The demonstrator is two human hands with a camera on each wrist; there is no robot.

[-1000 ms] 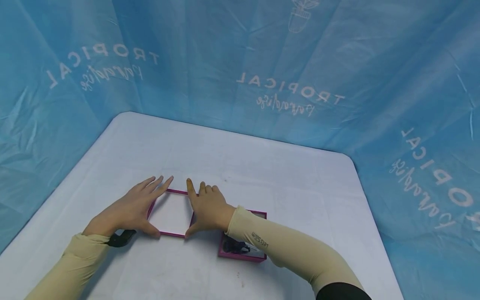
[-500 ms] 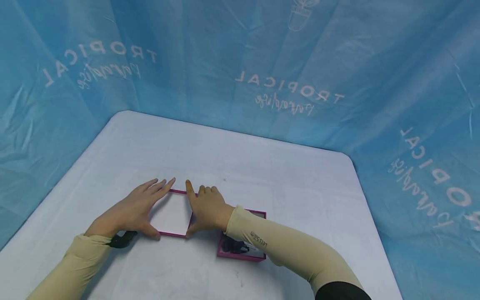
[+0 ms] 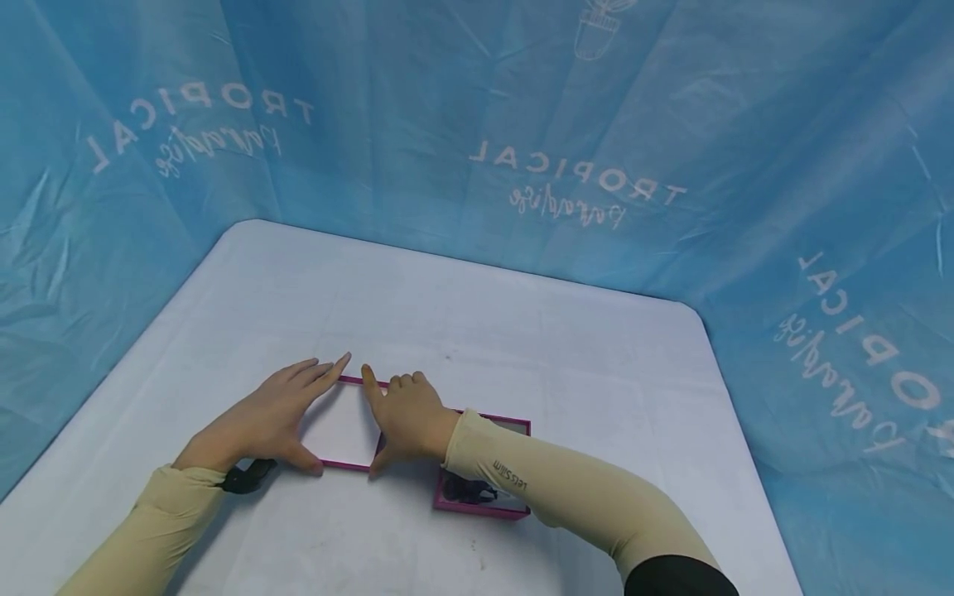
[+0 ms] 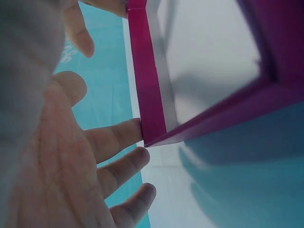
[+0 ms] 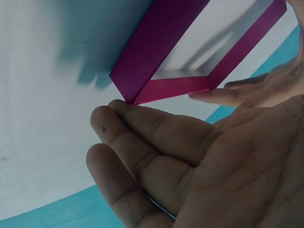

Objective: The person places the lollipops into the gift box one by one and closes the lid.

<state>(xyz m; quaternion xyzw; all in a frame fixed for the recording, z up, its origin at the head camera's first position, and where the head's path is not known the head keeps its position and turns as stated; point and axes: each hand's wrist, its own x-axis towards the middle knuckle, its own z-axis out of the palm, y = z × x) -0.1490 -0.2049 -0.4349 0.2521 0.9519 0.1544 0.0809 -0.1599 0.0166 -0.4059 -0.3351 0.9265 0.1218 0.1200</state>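
Note:
A shallow magenta box lid (image 3: 343, 428), white inside, lies open side up between the two hands in the head view. My left hand (image 3: 264, 418) grips its left end, thumb at the near edge and index finger at the far edge. In the left wrist view a left fingertip touches the corner of the magenta wall (image 4: 148, 76). Likewise, my right hand (image 3: 410, 416) holds the right end between thumb and extended index finger; its other fingers are bent. Beneath the right forearm stands a magenta box (image 3: 480, 511) with a dark item inside, partly hidden by the sleeve.
A white-covered table (image 3: 559, 356) carries everything. Blue curtains (image 3: 417, 124) with mirrored white lettering hang behind and at both sides. On the left wrist sits a black device (image 3: 248, 478).
The left hand has shifted slightly right and the right hand slightly left, so the two are closer together. The lid stays between them, and the other box has not moved.

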